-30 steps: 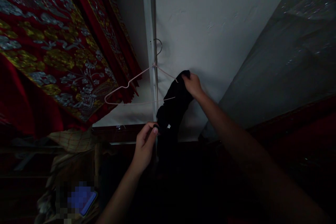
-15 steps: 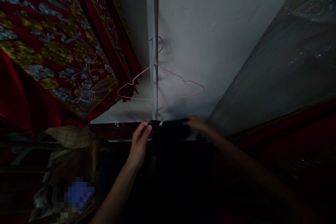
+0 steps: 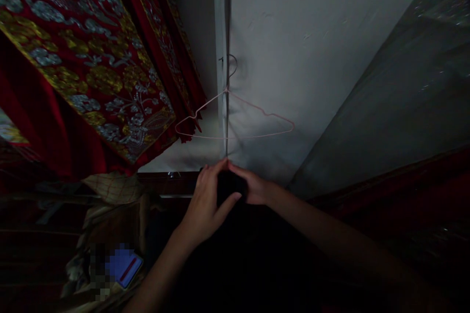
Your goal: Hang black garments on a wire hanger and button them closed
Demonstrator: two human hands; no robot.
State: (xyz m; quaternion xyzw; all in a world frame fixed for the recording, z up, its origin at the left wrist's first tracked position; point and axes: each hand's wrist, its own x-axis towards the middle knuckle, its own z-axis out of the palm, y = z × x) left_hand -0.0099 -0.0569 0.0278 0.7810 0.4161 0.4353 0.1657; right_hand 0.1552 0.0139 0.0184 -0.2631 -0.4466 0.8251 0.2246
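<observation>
1. Since the earlier frame, the hands have drawn together, and the soft black cloth (image 3: 231, 183), spread between them then, is now bunched; the thin pale-pink wire hanger (image 3: 226, 89) stays above the grip, without cloth on it.
2. Far left of the grip, a red cloth with gold and silver embroidery (image 3: 106, 78) hangs at a slant, its fringed lower corner near the hanger's left end. Lower left of the grip lies a lit, partly blurred phone (image 3: 131, 269), likely laid aside to free both hands.
3. The left hand (image 3: 205, 200) closes on the cloth's left side, thumb across its front, probably to gather it.
4. Between the hands, just below the hanger, the cloth looks matte, limp and compact; its lower extent melts into darkness, so its shape cannot be told.
5. The right hand (image 3: 255, 188) holds the cloth's right side, fingertips meeting the left's at the top, seemingly to keep the folds together; its thumb cannot be made out.
</observation>
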